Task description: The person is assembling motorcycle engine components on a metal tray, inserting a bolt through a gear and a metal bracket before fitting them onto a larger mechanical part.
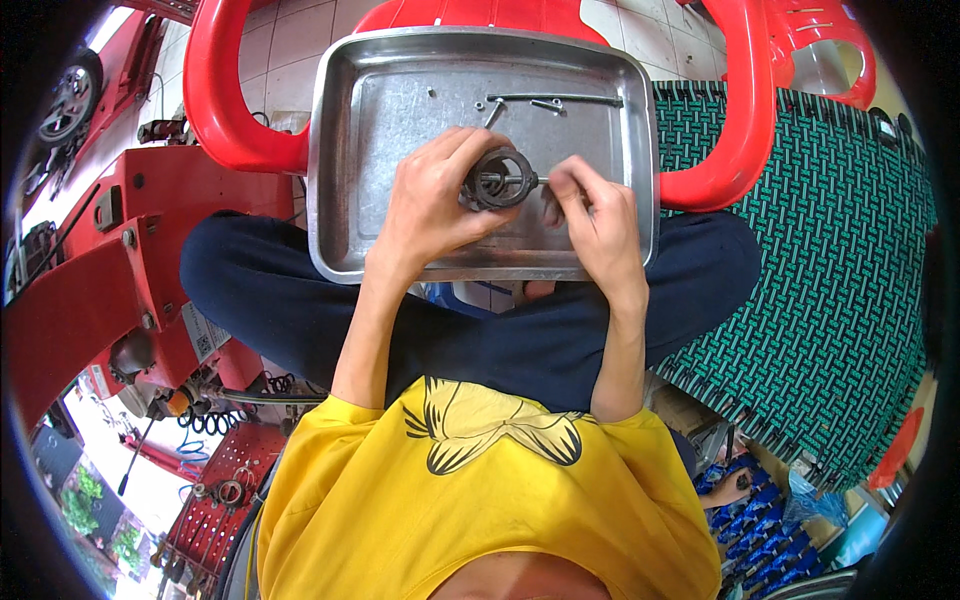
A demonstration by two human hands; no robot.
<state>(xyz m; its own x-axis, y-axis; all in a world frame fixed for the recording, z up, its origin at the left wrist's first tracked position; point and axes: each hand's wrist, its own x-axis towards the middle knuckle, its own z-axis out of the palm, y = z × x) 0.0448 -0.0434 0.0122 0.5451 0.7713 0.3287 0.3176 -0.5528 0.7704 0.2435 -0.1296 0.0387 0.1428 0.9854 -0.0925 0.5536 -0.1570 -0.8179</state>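
Observation:
My left hand (430,190) is wrapped round a dark, ring-shaped metal part (527,170), whose round open end faces up. A thin metal rod (542,180) runs across this part and sticks out on its right side. The fingertips of my right hand (603,220) are pinched at the rod's outer end, slightly blurred. Both hands are above a shallow metal tray (335,130). In the tray, beyond my hands, lie a long dark rod (580,99), a bolt (495,114), a second small bolt (548,105) and a tiny nut-like piece (431,93).
The tray rests on a red plastic chair (745,130) with curved arms, close to my crossed legs (270,270). At the left stands a red machine (190,200). A green woven surface (800,260) spreads at the right, and a red perforated panel (230,480) is at lower left.

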